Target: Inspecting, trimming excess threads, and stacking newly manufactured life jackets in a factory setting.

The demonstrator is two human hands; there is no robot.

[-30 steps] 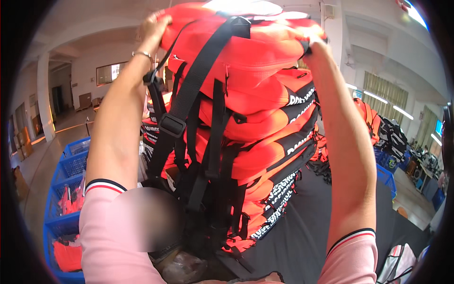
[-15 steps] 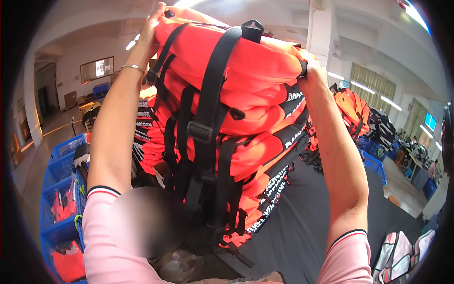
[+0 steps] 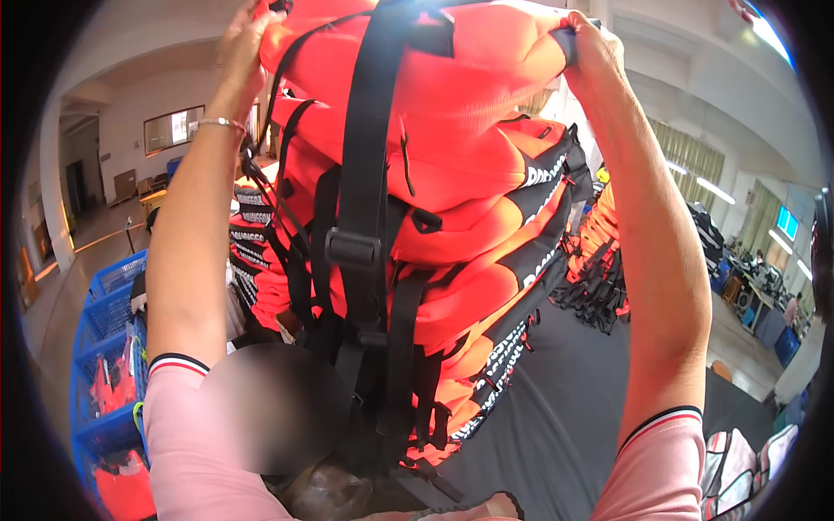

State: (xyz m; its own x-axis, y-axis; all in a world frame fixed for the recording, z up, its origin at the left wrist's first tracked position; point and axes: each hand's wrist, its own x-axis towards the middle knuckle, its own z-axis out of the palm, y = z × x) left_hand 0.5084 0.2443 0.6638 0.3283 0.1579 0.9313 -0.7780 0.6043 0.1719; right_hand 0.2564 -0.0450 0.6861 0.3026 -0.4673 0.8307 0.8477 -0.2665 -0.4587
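We grip the top orange life jacket (image 3: 452, 95) at both ends: left hand (image 3: 248, 39) and right hand (image 3: 591, 48) clamp it, raised atop the life jacket stack (image 3: 469, 286) beneath our grip.

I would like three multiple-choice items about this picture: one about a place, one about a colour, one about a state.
1. Where do the blue crates stand?
A. at the person's left
B. on top of the stack
C. at the person's right

2. What colour is the top life vest?
A. yellow
B. orange-red
C. green

3. How are the hands at the top vest?
A. both hang free of it
B. only one touches it
C. each grips one side

Key: 1 A, the crates show at the left edge. 2 B, orange-red fabric with black straps. 3 C, the left hand and the right hand hold opposite sides of it.
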